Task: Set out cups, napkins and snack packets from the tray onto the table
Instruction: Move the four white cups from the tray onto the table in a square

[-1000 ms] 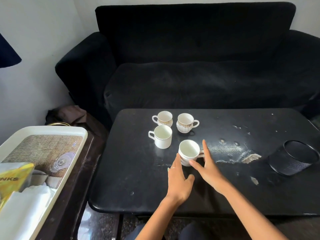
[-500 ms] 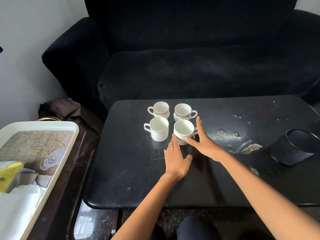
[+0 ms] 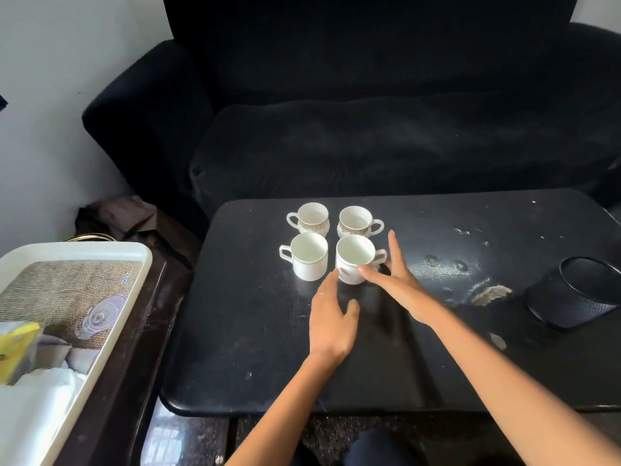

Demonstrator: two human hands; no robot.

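cup (image 3: 354,264) slid forward into the square beside three others on desk (image 3: 255,331) | left hand (image 3: 331,317), right hand (image 3: 391,280) flat, fingers straight, touching it | cups done; napkins, packets left in tray (image 3: 134,264)

Four white cups (image 3: 355,264) upright, clustered on table (image 3: 255,331); napkins (image 3: 30,398), yellow packet (image 3: 15,348) in tray (image 3: 100,250).
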